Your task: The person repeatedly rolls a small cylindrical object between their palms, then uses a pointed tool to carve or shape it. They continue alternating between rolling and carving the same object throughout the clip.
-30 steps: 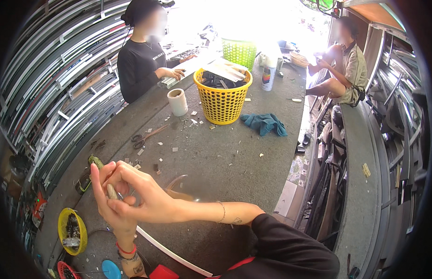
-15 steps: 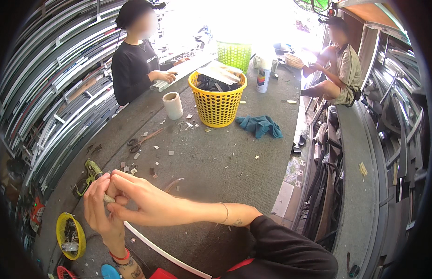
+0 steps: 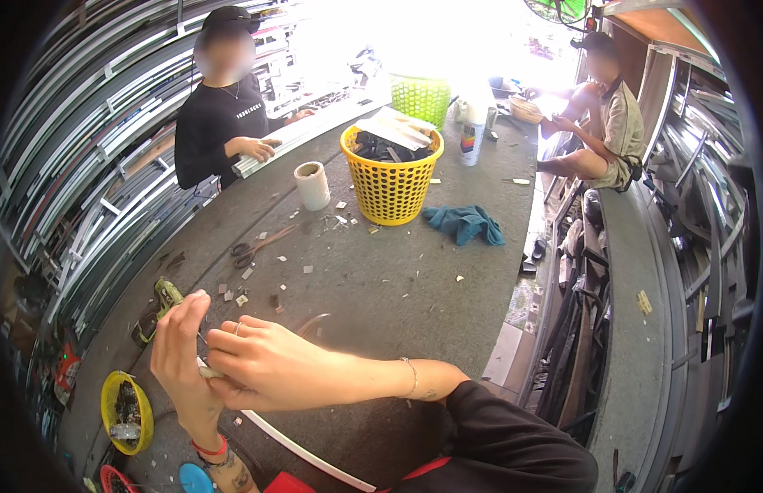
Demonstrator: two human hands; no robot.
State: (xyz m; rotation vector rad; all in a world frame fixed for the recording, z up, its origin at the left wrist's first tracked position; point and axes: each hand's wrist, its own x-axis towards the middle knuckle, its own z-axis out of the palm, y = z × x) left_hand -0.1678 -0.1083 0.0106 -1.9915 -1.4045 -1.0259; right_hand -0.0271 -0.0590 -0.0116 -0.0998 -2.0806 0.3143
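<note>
A long, narrow white strip [image 3: 303,454] curves from the lower edge up behind my right wrist. Its pale end appears to come out between my hands. My left hand [image 3: 182,349] stands upright around that end, fingers raised and close together, its thumb hidden. Across its palm lies my right hand [image 3: 262,361], with bent fingers closed at the pale end; their tips are partly covered. Just behind my left fingers a green-and-black cordless drill [image 3: 165,294] rests on the table.
Scissors [image 3: 243,253], a white roll [image 3: 312,187], a yellow basket [image 3: 390,193], a teal cloth [image 3: 465,224] and a spray can [image 3: 470,141] stand or lie on the grey table [image 3: 398,304]. A yellow bowl [image 3: 143,431] sits near left. Two people work beyond.
My right hand has drawn back from my left fingertips and sunk toward the palm. My left fingers have straightened upward. The person at left has turned and shifted the white profiles leftward.
</note>
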